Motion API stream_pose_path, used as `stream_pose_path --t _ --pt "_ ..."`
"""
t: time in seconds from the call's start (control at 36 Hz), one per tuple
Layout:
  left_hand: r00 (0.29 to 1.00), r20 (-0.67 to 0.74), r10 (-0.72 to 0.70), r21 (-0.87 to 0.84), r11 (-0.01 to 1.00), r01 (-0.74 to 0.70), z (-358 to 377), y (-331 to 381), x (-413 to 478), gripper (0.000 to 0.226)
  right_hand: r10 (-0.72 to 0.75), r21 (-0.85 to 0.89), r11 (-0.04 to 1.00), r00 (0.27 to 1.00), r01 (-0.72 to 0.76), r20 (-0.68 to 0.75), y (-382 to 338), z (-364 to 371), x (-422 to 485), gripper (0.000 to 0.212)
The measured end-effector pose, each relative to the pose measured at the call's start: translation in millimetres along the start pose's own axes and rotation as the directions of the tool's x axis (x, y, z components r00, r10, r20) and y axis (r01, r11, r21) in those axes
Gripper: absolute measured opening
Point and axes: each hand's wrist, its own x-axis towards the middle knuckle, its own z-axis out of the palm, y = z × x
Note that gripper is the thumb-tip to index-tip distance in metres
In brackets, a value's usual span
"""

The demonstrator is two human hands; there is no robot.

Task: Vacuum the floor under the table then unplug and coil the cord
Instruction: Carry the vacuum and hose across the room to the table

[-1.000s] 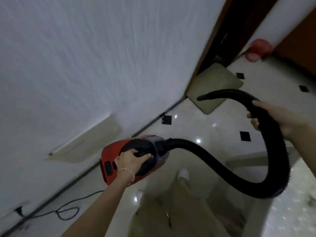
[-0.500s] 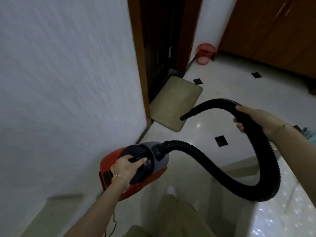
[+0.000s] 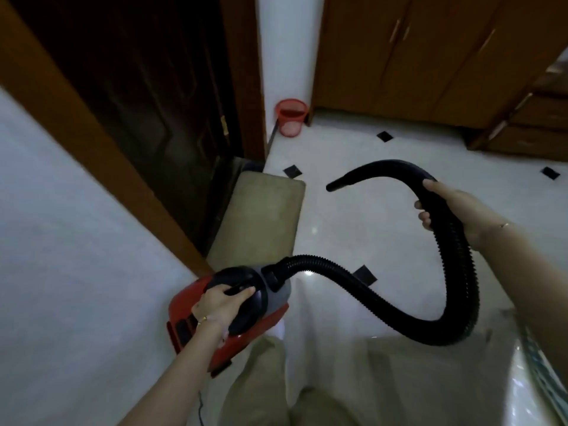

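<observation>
Since a moment ago the view has swung up and away from the white wall, so the dark door and the wooden cupboards now fill the top of the frame. The grips have not changed. The left hand is clamped round the black handle of the red and grey vacuum cleaner, low and left of centre, carried clear of the floor. The right hand, at mid-right, is wrapped round the black hose just behind its nozzle, which points left in mid-air. The hose sags in one big loop at lower right.

A beige mat lies before the doorway, just beyond the vacuum, with the wooden door frame slanting beside it. A red basket stands in the corner, upper centre. Drawers sit at the right edge. A thin stretch of cord shows at the bottom edge beside the trousers. The glossy patch at lower right may be a table edge; it is too blurred to say.

By count there are two hands, one vacuum, one hose, one mat, one basket, four dark tile insets and two bracelets.
</observation>
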Motion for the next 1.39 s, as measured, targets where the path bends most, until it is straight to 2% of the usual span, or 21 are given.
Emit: stream_pose_path --t 0.14,0.28,0.39,0.53,0.61,0.72,0.78,0.86,0.97,1.06,1.17,1.28,1.39 --pt "0.992 0.121 0.046 0.042 0.998 -0.052 2.8 59.3 57.2 0.049 0.003 0.076 0.997 0.994 0.005 -0.108 -11.4 -18.6 25.3 0.028" --pt "0.978 0.179 0.106 0.139 0.982 -0.131 13.8 133.0 97.1 0.054 -0.046 0.134 0.988 0.970 0.080 -0.240 -17.6 -45.9 35.8 0.020" --pt "0.961 0.228 0.158 0.218 0.953 -0.209 31.6 187.8 123.5 0.045 -0.048 0.189 0.975 0.939 0.119 -0.340 -24.5 -75.2 50.7 0.019" --pt "0.944 0.278 0.176 0.246 0.937 -0.247 75.2 258.5 157.6 0.031 -0.019 0.282 0.942 0.867 0.183 -0.498 -26.6 -125.3 84.4 0.022" --pt "0.935 0.317 0.159 0.242 0.939 -0.242 112.5 300.9 188.7 0.042 0.022 0.363 0.904 0.825 0.224 -0.565 -23.9 -160.8 110.2 0.021" --pt "0.920 0.369 0.131 0.270 0.932 -0.241 166.0 358.4 221.6 0.080 0.106 0.444 0.864 0.777 0.236 -0.621 -23.7 -211.2 142.9 0.027" --pt "0.904 0.402 0.148 0.295 0.913 -0.281 192.1 396.8 218.4 0.076 0.147 0.479 0.844 0.755 0.241 -0.639 -26.7 -236.6 155.4 0.028" --pt "0.866 0.471 0.171 0.346 0.867 -0.359 233.8 448.7 219.6 0.066 0.197 0.508 0.823 0.711 0.254 -0.675 -32.2 -271.3 165.6 0.029" --pt "0.813 0.554 0.180 0.401 0.798 -0.450 290.7 510.5 220.4 0.082 0.281 0.550 0.796 0.650 0.253 -0.706 -30.8 -309.5 165.6 0.036" --pt "0.767 0.618 0.173 0.427 0.745 -0.512 336.4 554.8 218.5 0.087 0.335 0.572 0.781 0.607 0.249 -0.721 -24.7 -330.5 163.4 0.028" --pt "0.684 0.702 0.198 0.449 0.623 -0.641 402.3 610.0 213.7 0.090 0.419 0.611 0.751 0.532 0.252 -0.735 -10.0 -352.8 160.3 0.031" --pt "0.597 0.776 0.205 0.434 0.514 -0.740 476.7 657.8 198.0 0.070 0.558 0.710 0.648 0.463 0.277 -0.689 6.4 -370.4 161.0 0.037" --pt "0.520 0.844 0.130 0.438 0.392 -0.809 552.8 688.3 195.5 0.077 0.667 0.778 0.521 0.401 0.351 -0.628 23.3 -382.0 166.2 0.042"
